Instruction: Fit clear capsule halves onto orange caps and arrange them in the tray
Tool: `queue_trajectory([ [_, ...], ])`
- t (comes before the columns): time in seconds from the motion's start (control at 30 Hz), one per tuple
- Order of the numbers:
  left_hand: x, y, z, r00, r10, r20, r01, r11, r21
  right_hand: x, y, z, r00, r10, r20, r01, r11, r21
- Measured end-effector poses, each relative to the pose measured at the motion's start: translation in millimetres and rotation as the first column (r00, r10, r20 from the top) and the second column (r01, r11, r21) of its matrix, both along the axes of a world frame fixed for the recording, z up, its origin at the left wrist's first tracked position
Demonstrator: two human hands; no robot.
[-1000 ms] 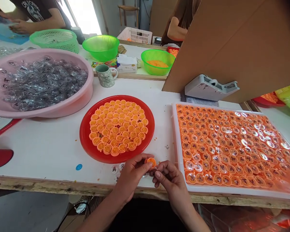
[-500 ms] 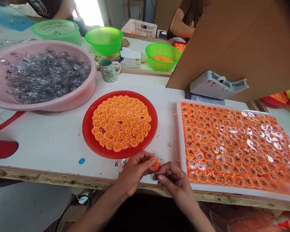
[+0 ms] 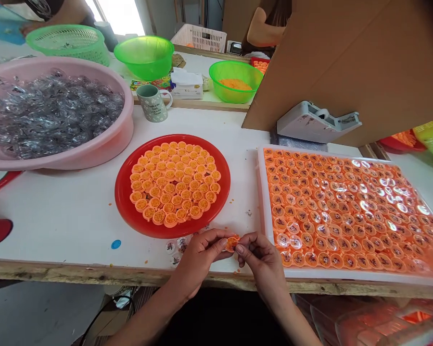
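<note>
The left hand (image 3: 197, 257) and right hand (image 3: 262, 257) pinch a small orange cup (image 3: 232, 244) from nine and three o'clock, off the plate (image 3: 225, 183) toward four. It looks light, stiff, perhaps slippery; the rim seems the best hold.

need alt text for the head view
A person's left hand and right hand hold a small orange piece at the edge of a white table. Beyond lies a red plate of similar pieces; a white tray of orange pieces is at right, a pink tub of clear plastic pieces at left.
</note>
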State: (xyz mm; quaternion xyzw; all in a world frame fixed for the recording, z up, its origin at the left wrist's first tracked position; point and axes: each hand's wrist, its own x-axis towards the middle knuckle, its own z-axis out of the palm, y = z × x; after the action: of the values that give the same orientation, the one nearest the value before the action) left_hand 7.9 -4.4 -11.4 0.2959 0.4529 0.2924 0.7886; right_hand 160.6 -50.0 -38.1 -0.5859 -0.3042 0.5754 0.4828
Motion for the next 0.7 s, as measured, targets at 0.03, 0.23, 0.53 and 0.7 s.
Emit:
queue_trajectory([
  [0.03,0.6,-0.7,0.6,1.000,-0.005,-0.015,0.005,1.000,0.014,-0.7,0.4,0.3,0.999,-0.009,0.036,0.009,1.000,0.004],
  [0.23,4.6,-1.9,-1.4,0.982,0.011,-0.189,0.045,0.956,0.290,-5.9,1.7,5.9,0.951,-0.072,0.299,0.044,0.994,0.101],
  [0.53,-1.8,1.2,2.2,0.986,-0.044,-0.163,0.104,0.919,0.381,-7.6,-1.2,16.1,0.685,-0.235,0.690,-0.186,0.859,0.477],
  [0.7,-5.3,-2.1,3.9,0.989,-0.012,-0.147,0.069,0.918,0.390,-10.5,-1.1,22.8,0.722,-0.207,0.660,-0.146,0.887,0.438],
])
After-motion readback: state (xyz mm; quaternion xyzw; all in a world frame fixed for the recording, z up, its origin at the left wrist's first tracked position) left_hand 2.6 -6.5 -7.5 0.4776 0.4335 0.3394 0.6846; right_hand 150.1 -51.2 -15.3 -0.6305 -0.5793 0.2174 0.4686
